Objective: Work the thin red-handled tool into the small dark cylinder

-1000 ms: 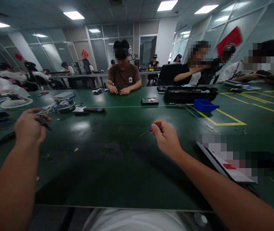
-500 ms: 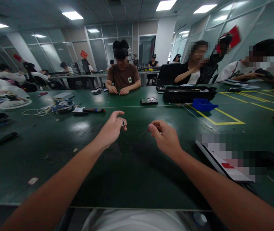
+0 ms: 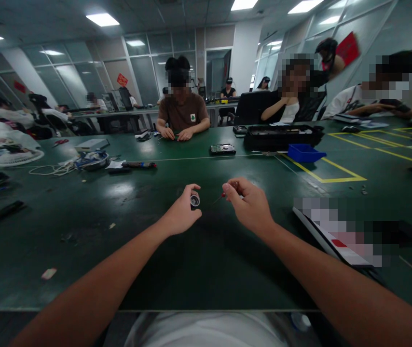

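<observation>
Over the middle of the green table [image 3: 206, 284], my left hand [image 3: 182, 212] is curled round a small round grey part [image 3: 195, 201]. Its end is turned toward the right, with a pale rim and a dark recessed middle. Just to the right, my right hand [image 3: 247, 202] pinches a thin screwdriver [image 3: 219, 198] between thumb and fingers. A red piece shows at the fingertips, and the slim shaft points left and down toward the round part, with a gap between them. Most of the handle is hidden in the palm.
Ahead lie a hard drive [image 3: 222, 149], a black tray [image 3: 281, 138] and a blue bin [image 3: 305, 153]. Tangled cables [image 3: 92, 160] and a pen-like tool [image 3: 139, 165] are at left, a stack of papers [image 3: 339, 236] at right. A co-worker [image 3: 182, 111] sits opposite.
My left hand has turned and moved slightly right and down, bringing the round part's end into view. My right hand has barely moved and keeps the screwdriver.
</observation>
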Action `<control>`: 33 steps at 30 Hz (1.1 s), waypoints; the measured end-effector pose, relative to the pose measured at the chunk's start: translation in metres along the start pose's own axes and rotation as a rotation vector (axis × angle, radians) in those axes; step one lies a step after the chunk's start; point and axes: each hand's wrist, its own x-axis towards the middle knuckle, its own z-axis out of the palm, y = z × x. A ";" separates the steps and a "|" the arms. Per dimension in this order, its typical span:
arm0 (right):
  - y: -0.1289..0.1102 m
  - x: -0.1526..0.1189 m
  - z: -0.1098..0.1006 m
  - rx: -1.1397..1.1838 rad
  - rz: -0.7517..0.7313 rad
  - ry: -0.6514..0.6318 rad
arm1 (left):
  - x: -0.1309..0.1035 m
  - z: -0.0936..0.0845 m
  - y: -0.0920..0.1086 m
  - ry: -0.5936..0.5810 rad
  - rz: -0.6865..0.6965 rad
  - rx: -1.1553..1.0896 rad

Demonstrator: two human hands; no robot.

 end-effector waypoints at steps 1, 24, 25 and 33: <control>0.001 0.000 0.000 0.028 -0.004 -0.002 | 0.000 0.002 -0.001 0.005 0.010 0.021; 0.006 -0.003 0.005 0.122 -0.072 -0.014 | 0.002 0.001 -0.006 0.128 0.105 0.077; 0.007 -0.003 0.005 0.134 -0.065 -0.013 | 0.002 0.001 -0.006 0.124 0.107 0.077; -0.002 -0.002 0.000 -0.025 -0.039 -0.008 | 0.001 0.000 -0.008 0.113 0.147 0.110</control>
